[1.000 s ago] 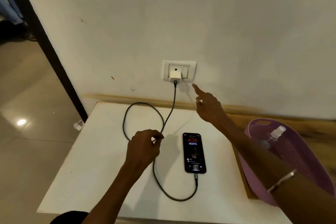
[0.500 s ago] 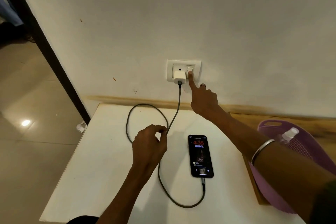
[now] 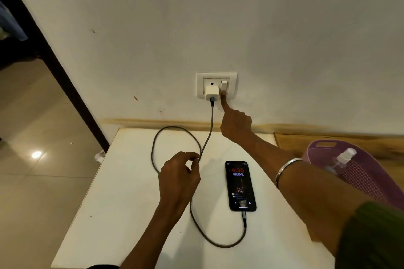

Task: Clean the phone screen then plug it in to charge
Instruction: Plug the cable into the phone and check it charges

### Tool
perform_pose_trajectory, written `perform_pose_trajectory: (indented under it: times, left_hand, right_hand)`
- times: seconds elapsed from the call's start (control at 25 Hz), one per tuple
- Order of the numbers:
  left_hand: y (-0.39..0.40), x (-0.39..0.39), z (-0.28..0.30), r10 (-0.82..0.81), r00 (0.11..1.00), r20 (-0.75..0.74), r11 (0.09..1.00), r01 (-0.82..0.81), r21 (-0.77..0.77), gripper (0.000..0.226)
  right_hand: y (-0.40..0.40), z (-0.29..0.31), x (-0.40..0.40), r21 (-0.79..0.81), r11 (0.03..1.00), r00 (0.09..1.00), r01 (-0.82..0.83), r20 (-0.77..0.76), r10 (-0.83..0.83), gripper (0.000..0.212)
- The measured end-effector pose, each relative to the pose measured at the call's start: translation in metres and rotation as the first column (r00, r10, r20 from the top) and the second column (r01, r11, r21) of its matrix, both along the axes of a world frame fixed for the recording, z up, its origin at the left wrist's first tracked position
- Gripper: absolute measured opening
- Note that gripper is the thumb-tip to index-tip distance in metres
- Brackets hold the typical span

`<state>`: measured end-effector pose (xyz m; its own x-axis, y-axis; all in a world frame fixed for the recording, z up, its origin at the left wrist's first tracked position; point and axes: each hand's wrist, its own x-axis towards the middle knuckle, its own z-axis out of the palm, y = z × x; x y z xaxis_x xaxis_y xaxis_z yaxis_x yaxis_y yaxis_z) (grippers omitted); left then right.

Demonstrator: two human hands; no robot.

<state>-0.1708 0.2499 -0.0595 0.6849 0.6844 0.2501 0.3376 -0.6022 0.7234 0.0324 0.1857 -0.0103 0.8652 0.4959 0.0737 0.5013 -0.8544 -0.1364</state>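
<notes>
A black phone (image 3: 240,185) lies face up on the white table (image 3: 122,203), its screen lit. A dark cable (image 3: 218,243) runs from the phone's bottom port, loops across the table and rises to a white charger (image 3: 211,93) plugged into the wall socket plate (image 3: 200,85). My left hand (image 3: 178,178) pinches the cable where its strands cross. My right hand (image 3: 235,123) reaches up to the wall, index finger pressed on the white switch (image 3: 224,85) beside the charger, other fingers curled.
A purple basket (image 3: 363,172) with a spray bottle (image 3: 343,158) inside stands at the right on a wooden surface (image 3: 290,143). A dark door frame (image 3: 54,65) runs along the left, with tiled floor (image 3: 32,170) beyond the table's left edge.
My right hand rose from below the socket to the switch, and its index finger now presses it. My left hand kept its pinch on the cable. The view shifted slightly.
</notes>
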Motion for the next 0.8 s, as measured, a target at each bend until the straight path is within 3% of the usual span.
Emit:
perform_pose_trajectory:
  times: [0.2,0.32,0.48,0.68,0.8]
  left_hand:
    - [0.007,-0.004,0.0,0.031,0.999,0.008,0.999,-0.031,-0.044,0.015]
    - [0.006,-0.002,-0.001,0.032,0.999,-0.008,0.998,-0.032,-0.055,0.016]
    - [0.008,0.0,-0.001,0.043,0.999,0.011,0.996,-0.042,-0.081,0.015]
    - [0.014,-0.001,-0.006,0.063,0.997,0.043,0.984,-0.055,-0.168,0.014]
    - [0.022,0.001,-0.016,0.017,1.0,-0.014,0.992,-0.019,-0.128,0.017]
  right_hand:
    - [-0.014,0.024,0.011,0.022,0.998,0.968,-0.054,-0.242,0.058,0.097]
    - [-0.045,0.026,0.015,0.102,0.995,0.97,-0.019,-0.24,0.043,0.083]
    - [-0.089,0.005,0.012,0.034,0.999,0.975,0.028,-0.222,-0.02,0.065]
    - [-0.137,-0.018,-0.012,0.219,0.96,0.931,0.177,-0.353,-0.091,0.045]
    - [-0.154,-0.036,-0.05,0.356,0.898,0.903,0.257,-0.419,-0.092,0.043]
